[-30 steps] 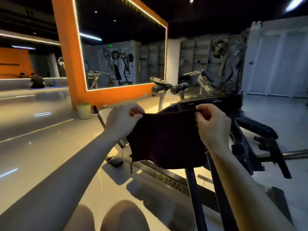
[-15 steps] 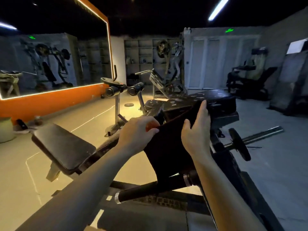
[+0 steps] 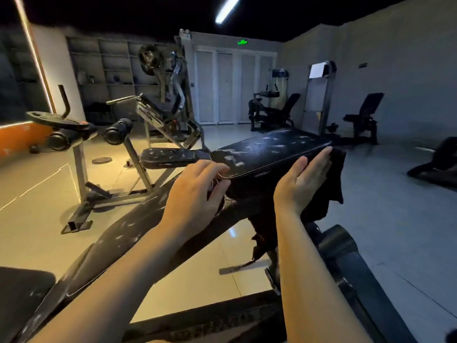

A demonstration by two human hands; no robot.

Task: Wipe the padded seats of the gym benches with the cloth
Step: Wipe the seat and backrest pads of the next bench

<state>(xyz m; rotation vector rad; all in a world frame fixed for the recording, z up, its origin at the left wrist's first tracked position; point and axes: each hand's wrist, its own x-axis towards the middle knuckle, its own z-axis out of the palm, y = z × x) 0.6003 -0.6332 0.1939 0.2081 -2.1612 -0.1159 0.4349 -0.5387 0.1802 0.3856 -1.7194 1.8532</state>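
Note:
A black padded seat (image 3: 269,149) with whitish smears on top sits raised in front of me on a dark bench frame. My right hand (image 3: 300,184) lies with straight fingers against the pad's right side, pressing the dark cloth (image 3: 332,184) onto it; the cloth hangs down behind and below the hand. My left hand (image 3: 195,194) rests on the pad's near left corner, fingers bent over the edge. A smaller worn pad (image 3: 170,155) lies beyond it to the left. Another black pad (image 3: 22,290) shows at the bottom left.
The bench's slanted frame (image 3: 118,243) runs from bottom left up to the seat. A roller machine with foam pads (image 3: 116,131) stands at left, a leg press (image 3: 163,112) behind. More seated machines (image 3: 274,110) line the far wall. Grey floor lies at right.
The view has swung right and closer to the bench. Both hands held the cloth spread in the air before; now the right hand presses it on the pad's side and the left rests on the pad.

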